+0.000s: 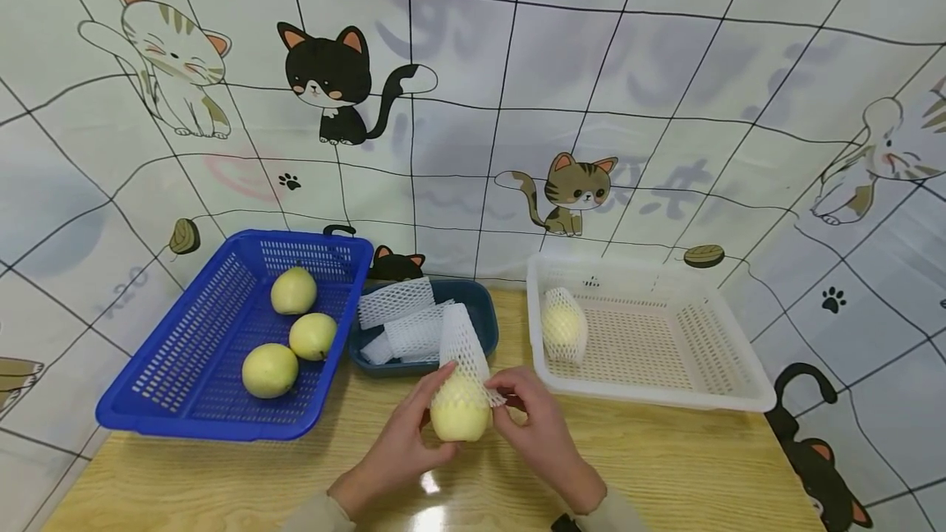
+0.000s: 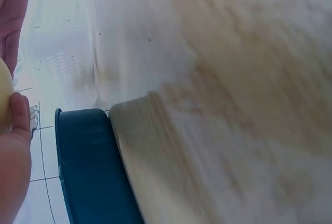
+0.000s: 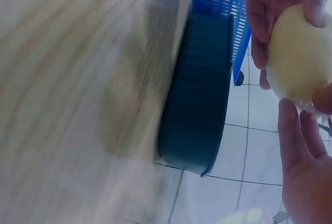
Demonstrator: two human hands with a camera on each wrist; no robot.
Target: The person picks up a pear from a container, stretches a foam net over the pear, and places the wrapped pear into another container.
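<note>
A round pale yellow fruit [image 1: 460, 420], either an apple or a pear, is above the table in front of me, its upper part inside a white foam net sleeve [image 1: 463, 341]. My left hand [image 1: 405, 439] holds the fruit from the left, fingers along its side and thumb underneath. On the other side my right hand [image 1: 538, 431] pinches the net's lower edge between thumb and fingers. The right wrist view shows both hands around the fruit [image 3: 300, 58]. At the left edge of the left wrist view, only part of the fruit [image 2: 4, 97] appears.
A blue basket [image 1: 214, 427] at left holds several bare fruits. Behind my hands, a dark teal tray [image 1: 484, 314] contains more foam nets [image 1: 417, 332]. At right, a white basket [image 1: 650, 395] holds one netted fruit [image 1: 563, 327]. A cat-print cloth [image 1: 466, 138] rises behind the wooden table [image 1: 665, 466].
</note>
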